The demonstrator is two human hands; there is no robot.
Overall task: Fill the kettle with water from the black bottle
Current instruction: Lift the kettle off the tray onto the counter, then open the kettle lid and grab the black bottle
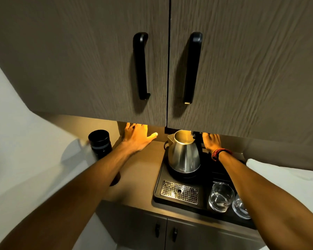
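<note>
— Well, what's nearest?
— Two glasses (221, 196) on the black tray (158, 186); behind them the kettle (183, 153), lid open.
— And hands?
— Left hand (136, 135) spread, empty, near the black bottle (100, 142); right hand (211, 140) seemingly relaxed by the kettle's handle.

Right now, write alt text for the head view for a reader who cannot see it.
A steel kettle, lid open, sits on a black tray under dark cabinets, the right hand at its handle side. The left hand reaches open toward the back wall, beside a black bottle. Two glasses stand at the tray's right.
</note>
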